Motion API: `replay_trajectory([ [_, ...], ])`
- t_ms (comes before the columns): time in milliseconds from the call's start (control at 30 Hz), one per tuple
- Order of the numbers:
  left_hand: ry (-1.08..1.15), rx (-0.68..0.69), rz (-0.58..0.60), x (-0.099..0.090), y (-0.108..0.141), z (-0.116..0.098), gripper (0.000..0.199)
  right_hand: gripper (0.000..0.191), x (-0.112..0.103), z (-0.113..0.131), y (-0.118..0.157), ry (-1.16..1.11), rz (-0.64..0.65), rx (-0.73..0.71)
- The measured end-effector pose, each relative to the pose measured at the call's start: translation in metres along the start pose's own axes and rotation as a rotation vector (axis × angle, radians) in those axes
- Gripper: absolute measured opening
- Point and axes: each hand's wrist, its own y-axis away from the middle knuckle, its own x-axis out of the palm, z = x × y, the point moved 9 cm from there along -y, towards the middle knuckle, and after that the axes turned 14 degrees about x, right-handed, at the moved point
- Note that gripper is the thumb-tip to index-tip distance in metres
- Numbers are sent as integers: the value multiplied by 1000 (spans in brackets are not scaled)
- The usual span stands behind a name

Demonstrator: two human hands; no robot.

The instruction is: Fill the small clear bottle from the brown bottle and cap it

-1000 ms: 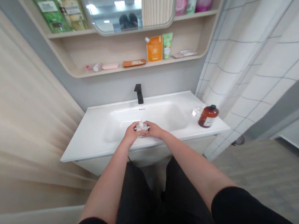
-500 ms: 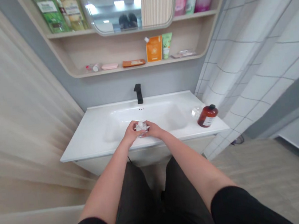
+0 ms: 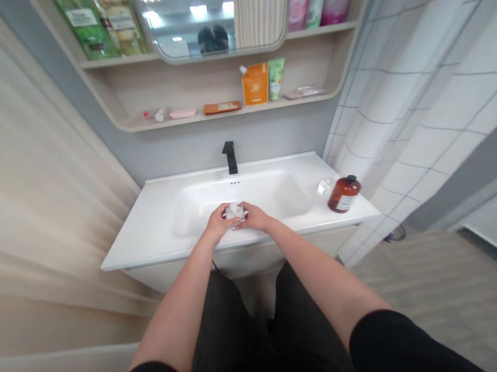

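Observation:
Between my two hands is a small clear container (image 3: 234,211) with a whitish top, too small to make out its exact kind. My left hand (image 3: 218,222) grips its left side, thumb across the front. On the opposite side, the fingers of my right hand (image 3: 255,216) are closed around it. Both hands are over the front part of the white sink basin (image 3: 273,198). Behind them, at the back of the basin, stands a black faucet (image 3: 231,158).
On the counter's right lie a tilted brown bottle (image 3: 344,194) with a black cap and a clear object (image 3: 324,187). Above, a shelf (image 3: 203,118) holds an orange pouch (image 3: 256,84), a green tube (image 3: 277,78) and several small items. A mirror (image 3: 189,11) hangs above it.
The view has tilted slightly, so the shelf and counter appear a little lower. Both hands keep hold of the clear container in nearly the same place.

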Motion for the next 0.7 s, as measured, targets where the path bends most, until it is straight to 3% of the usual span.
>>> replay_trajectory([
  [233, 0, 5, -34, -3, -1, -2, 71, 68, -1, 4, 3, 2, -13, -2],
  [433, -8, 11, -14, -2, 0, 1, 59, 67, -1, 1, 0, -1, -8, 3],
  [567, -33, 15, -51, -6, 0, 0, 68, 65, 0, 0, 0, -22, 5, 2],
  [700, -14, -2, -4, -2, 0, 3, 69, 65, 0, 2, 2, -11, 5, -1],
])
